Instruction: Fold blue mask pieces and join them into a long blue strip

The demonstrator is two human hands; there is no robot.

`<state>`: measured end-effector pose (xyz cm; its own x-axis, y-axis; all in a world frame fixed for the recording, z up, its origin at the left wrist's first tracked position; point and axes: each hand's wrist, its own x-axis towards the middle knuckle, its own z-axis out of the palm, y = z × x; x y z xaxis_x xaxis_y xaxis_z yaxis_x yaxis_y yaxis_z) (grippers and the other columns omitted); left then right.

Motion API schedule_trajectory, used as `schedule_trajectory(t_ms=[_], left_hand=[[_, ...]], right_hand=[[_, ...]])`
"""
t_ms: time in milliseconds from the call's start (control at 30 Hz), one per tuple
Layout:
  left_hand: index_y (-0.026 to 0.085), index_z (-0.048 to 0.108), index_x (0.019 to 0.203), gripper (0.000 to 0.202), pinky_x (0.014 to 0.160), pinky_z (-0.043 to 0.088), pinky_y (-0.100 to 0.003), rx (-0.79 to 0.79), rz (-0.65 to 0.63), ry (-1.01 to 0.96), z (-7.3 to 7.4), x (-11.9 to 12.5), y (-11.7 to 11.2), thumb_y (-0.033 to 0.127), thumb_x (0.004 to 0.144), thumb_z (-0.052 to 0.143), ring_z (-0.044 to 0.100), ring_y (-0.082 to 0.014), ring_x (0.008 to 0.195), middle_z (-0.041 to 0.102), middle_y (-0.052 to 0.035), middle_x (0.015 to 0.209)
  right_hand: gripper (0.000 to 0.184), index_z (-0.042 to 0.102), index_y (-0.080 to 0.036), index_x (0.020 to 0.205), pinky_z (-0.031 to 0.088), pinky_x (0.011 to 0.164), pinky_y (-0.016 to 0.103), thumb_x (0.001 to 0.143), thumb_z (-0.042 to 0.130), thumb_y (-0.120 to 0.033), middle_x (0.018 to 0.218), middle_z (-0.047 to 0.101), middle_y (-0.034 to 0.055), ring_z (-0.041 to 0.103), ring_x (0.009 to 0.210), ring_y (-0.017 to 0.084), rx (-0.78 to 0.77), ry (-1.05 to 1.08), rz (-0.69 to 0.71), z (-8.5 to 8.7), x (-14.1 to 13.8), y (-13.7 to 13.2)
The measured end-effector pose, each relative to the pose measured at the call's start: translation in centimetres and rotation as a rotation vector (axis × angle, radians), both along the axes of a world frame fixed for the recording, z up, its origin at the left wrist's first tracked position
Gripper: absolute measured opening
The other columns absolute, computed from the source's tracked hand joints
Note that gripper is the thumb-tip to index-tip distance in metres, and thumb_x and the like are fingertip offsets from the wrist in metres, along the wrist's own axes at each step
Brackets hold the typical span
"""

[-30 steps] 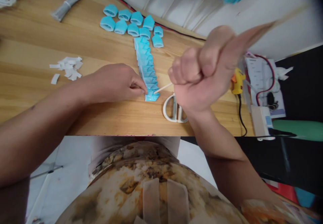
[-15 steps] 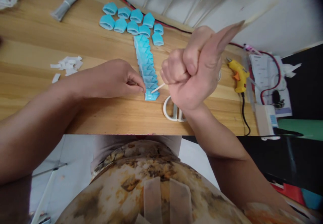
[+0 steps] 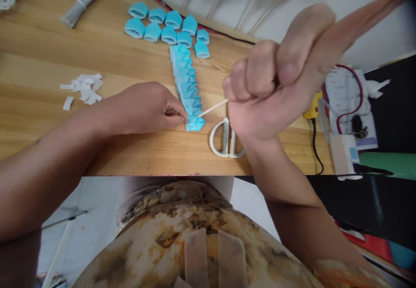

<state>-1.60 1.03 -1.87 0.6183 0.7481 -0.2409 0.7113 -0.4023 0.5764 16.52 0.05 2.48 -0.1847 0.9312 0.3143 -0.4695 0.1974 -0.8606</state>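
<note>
A long strip of folded blue paper pieces (image 3: pixel 186 86) lies on the wooden table (image 3: pixel 107 67). My left hand (image 3: pixel 147 108) rests on the table with its fingers pinched against the strip's near end. My right hand (image 3: pixel 276 80) is raised in a fist around a thin wooden stick (image 3: pixel 212 107). The stick's lower tip touches the near end of the strip. Its upper part runs blurred toward the top right.
Several blue paper loops (image 3: pixel 169 27) sit beyond the strip. White-handled scissors (image 3: pixel 224 138) lie under my right hand. A yellow glue gun (image 3: pixel 312 108) with a black cord, a power strip (image 3: pixel 344 156), white paper scraps (image 3: pixel 82 88) and a grey bundle (image 3: pixel 78 2) are also there.
My right fist rose and moved right, closer to the camera, tilting the stick. My left hand stayed pinched at the strip's end.
</note>
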Motion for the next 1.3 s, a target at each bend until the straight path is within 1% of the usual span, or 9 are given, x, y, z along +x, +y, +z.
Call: schedule_trajectory(t_ms=[133,267,400,533,733,900,1067,1167,1300], left_hand=[[0.021,0.083,0.103,0.039,0.068,0.032,-0.027,0.001,-0.009,0.028,0.5,0.3,-0.2,0.041,0.095,0.051,0.053,-0.0137,0.07,0.08,-0.0012,0.09],[0.022,0.083,0.097,0.039,0.067,0.031,-0.027,0.015,-0.014,0.013,0.4,0.3,-0.2,0.043,0.092,0.052,0.052,-0.0138,0.068,0.075,0.0005,0.079],[0.021,0.083,0.098,0.041,0.07,0.034,-0.026,0.007,-0.01,0.001,0.0,0.2,0.0,0.045,0.092,0.05,0.054,-0.0142,0.071,0.073,0.0009,0.08],[0.021,0.082,0.095,0.043,0.071,0.035,-0.025,0.006,-0.009,0.003,0.2,0.4,0.1,0.046,0.09,0.048,0.054,-0.0135,0.072,0.074,0.0007,0.084],[0.02,0.082,0.093,0.044,0.071,0.036,-0.025,0.019,0.001,0.022,0.4,0.6,0.0,0.047,0.089,0.048,0.053,-0.013,0.07,0.07,0.001,0.078],[0.018,0.082,0.097,0.046,0.074,0.037,-0.024,-0.015,0.011,0.039,0.6,0.7,0.0,0.047,0.091,0.046,0.055,-0.0126,0.073,0.073,-0.0005,0.083],[0.02,0.082,0.096,0.044,0.074,0.039,-0.023,0.013,-0.007,0.04,0.5,0.6,0.2,0.048,0.089,0.048,0.059,-0.0135,0.075,0.074,0.0002,0.085],[0.02,0.082,0.096,0.043,0.073,0.04,-0.024,0.008,-0.009,0.034,0.5,0.6,0.2,0.047,0.09,0.049,0.06,-0.0149,0.076,0.076,-0.0004,0.086],[0.02,0.082,0.1,0.041,0.073,0.042,-0.025,-0.05,-0.013,-0.005,0.7,0.2,0.1,0.045,0.092,0.052,0.06,-0.0157,0.075,0.078,-0.0012,0.089]], right_hand=[[0.061,0.016,-0.02,0.055,0.018,0.042,0.024,0.111,0.03,-0.038,0.048,0.009,-0.0065,0.014,0.039,0.01,-0.053,-0.094,0.046,-0.6,-0.1,0.1],[0.058,0.016,-0.021,0.054,0.015,0.042,0.026,0.11,0.005,-0.026,0.047,0.007,-0.0056,0.009,0.041,0.012,-0.037,-0.068,0.064,-0.3,0.1,-0.1],[0.062,0.018,-0.022,0.053,0.017,0.041,0.027,0.109,0.035,-0.042,0.049,0.005,-0.0068,0.009,0.042,0.012,-0.054,-0.087,0.01,-0.1,-0.1,-0.1],[0.062,0.019,-0.021,0.05,0.015,0.043,0.027,0.111,0.009,-0.028,0.047,0.008,-0.0055,0.012,0.038,0.011,-0.075,-0.083,0.045,-0.3,-0.5,-0.1],[0.07,0.015,-0.02,0.055,0.015,0.043,0.026,0.101,0.057,-0.051,0.05,0.005,-0.0075,0.012,0.04,0.009,0.01,-0.096,-0.01,0.2,0.1,-0.3],[0.074,0.014,-0.02,0.054,0.019,0.041,0.026,0.095,0.062,-0.058,0.048,0.012,-0.007,0.018,0.04,0.008,-0.079,-0.161,0.018,-0.3,0.0,-0.3],[0.069,0.013,-0.021,0.055,0.02,0.041,0.026,0.102,0.056,-0.048,0.052,0.004,-0.0066,0.013,0.04,0.01,0.0,-0.153,-0.005,-0.1,0.1,-0.4],[0.058,0.015,-0.019,0.055,0.018,0.042,0.024,0.109,0.032,-0.024,0.055,0.005,-0.005,0.013,0.041,0.01,0.004,-0.065,0.021,-0.3,0.0,-0.5],[0.052,0.021,-0.02,0.054,0.019,0.044,0.025,0.103,0.008,-0.007,0.051,0.012,-0.005,0.014,0.039,0.011,-0.038,-0.072,0.053,-1.0,-0.2,-0.5]])
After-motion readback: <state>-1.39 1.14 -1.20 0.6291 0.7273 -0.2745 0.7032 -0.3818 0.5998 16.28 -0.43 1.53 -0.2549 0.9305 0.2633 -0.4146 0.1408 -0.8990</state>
